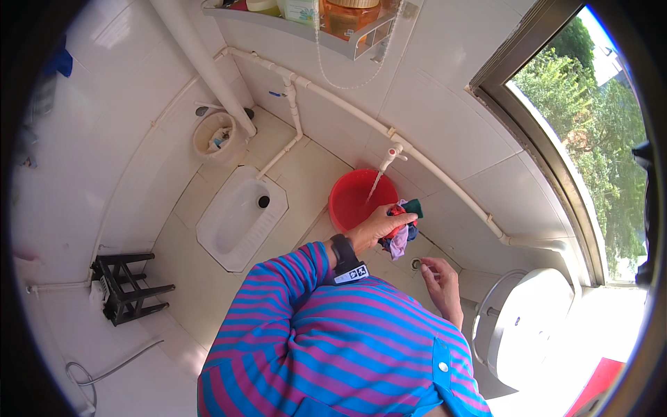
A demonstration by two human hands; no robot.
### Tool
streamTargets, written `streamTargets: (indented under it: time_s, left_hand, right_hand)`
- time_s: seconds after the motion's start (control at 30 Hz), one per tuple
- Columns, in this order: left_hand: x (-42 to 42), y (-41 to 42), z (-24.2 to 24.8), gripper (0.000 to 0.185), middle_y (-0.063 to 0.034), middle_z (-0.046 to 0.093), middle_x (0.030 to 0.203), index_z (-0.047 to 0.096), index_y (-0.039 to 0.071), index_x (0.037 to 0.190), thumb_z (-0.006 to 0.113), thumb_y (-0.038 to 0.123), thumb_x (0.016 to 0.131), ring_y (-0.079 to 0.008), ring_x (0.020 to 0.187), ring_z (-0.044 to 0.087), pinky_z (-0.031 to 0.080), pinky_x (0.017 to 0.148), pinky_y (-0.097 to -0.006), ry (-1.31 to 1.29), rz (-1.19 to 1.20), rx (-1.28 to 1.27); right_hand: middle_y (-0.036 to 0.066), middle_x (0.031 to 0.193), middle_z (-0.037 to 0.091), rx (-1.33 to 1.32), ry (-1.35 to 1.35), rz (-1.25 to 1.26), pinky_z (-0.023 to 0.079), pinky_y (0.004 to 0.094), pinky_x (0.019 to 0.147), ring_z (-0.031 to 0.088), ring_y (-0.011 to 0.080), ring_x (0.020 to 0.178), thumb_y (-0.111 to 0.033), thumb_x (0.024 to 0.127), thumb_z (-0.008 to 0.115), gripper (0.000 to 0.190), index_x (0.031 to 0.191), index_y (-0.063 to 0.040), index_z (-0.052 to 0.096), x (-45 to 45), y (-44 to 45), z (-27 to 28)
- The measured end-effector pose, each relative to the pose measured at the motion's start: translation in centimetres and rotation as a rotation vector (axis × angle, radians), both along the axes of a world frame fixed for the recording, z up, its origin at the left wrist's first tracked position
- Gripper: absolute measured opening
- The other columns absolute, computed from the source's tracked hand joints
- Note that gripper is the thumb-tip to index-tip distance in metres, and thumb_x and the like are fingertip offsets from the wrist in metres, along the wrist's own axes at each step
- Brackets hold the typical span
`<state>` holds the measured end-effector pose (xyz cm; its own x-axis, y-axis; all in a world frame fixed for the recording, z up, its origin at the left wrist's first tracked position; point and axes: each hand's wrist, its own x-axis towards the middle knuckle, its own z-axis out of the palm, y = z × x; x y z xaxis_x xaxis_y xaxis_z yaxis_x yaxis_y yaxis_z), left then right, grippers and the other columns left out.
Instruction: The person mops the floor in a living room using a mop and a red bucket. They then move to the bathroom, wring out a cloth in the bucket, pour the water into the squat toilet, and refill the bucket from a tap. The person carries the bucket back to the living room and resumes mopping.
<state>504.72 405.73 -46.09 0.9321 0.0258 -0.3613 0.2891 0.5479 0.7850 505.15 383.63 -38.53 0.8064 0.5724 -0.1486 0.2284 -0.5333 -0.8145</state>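
My left hand (383,224) holds a bunch of crumpled cloths (400,232) in red, dark blue, lilac and green, just right of a red plastic basin (348,200). Water runs from a white wall tap (391,156) into the basin, which stands on the tiled floor. My right hand (443,284) is to the right of the cloths and lower in the view, its fingers bent and partly together. A round floor drain (416,264) shows beside its fingertips. Whether anything small is between those fingers cannot be told.
A white squat toilet (229,229) is set in the floor left of the basin. Beyond it stands a waste bin (208,148). A black stool (133,289) lies tipped at the left wall. Pipes (354,110) run along the wall, and a white washbasin (531,323) is at right.
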Motion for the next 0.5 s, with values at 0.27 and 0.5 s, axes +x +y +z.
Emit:
streamTargets:
  time_s: [0.27, 0.5]
  left_hand:
    - [-0.4, -1.3, -2.8, 0.037, -0.0033, 0.064, 0.088, 0.06, 0.005, 0.1, 0.075, 0.031, 0.078, -0.0096, 0.077, 0.06, 0.049, 0.069, -0.0237, 0.118, -0.085, -0.08]
    - [-0.8, -3.3, -2.1, 0.04, -0.0013, 0.061, 0.084, 0.059, 0.005, 0.102, 0.076, 0.031, 0.076, -0.0092, 0.072, 0.057, 0.049, 0.066, -0.0254, 0.151, -0.195, -0.038]
  right_hand:
    - [0.011, 0.091, 0.062, -0.132, 0.045, 0.054, 0.048, 0.029, 0.062, 0.06, 0.0206, 0.075, -0.013, 0.087, 0.06, 0.019, 0.102, -0.002, 0.064, -0.3, -0.6, 0.4]
    - [0.011, 0.093, 0.062, -0.206, 0.126, -0.047, 0.048, 0.0291, 0.064, 0.06, 0.0199, 0.079, -0.014, 0.087, 0.06, 0.02, 0.103, -0.002, 0.064, -1.3, -1.9, 0.0]
